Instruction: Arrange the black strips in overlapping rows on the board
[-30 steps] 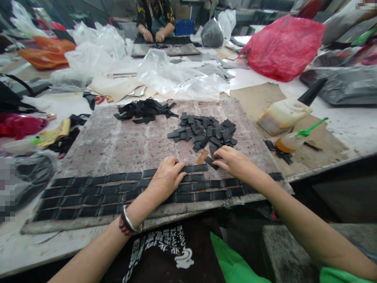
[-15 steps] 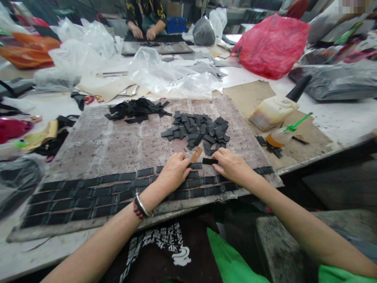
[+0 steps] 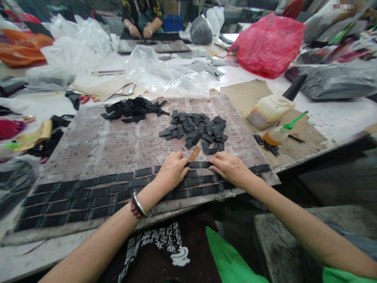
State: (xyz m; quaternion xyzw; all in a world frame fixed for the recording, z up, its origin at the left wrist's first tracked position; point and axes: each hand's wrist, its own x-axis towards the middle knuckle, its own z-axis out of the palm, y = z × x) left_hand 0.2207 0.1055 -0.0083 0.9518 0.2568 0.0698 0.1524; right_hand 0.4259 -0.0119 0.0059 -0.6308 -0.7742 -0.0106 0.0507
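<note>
now left hand (image 3: 172, 169) and right hand (image 3: 230, 168) lie palm-down, fingers (image 3: 182, 162) flat on black pieces (image 3: 205, 164).

Work slab (image 3: 112, 145): stone-like, matt, rough, cracked, mottled pink-grey.
Laid-out black pieces (image 3: 88, 192), near rows: leather-like, low sheen, smooth faces.
Loose pile of pieces (image 3: 194, 129), far right on the slab: same material, duller grey look.
Strip heap (image 3: 132, 110): matt black, limp.
Clear bag (image 3: 165, 74): thin plastic film, glossy, crinkled.
Red bag (image 3: 268, 43): plastic film, shiny.
Cardboard (image 3: 250, 92): brown, matt.
Bottle (image 3: 269, 110): translucent plastic, stained.
Bangle (image 3: 141, 204), near left wrist: polished metal.
</note>
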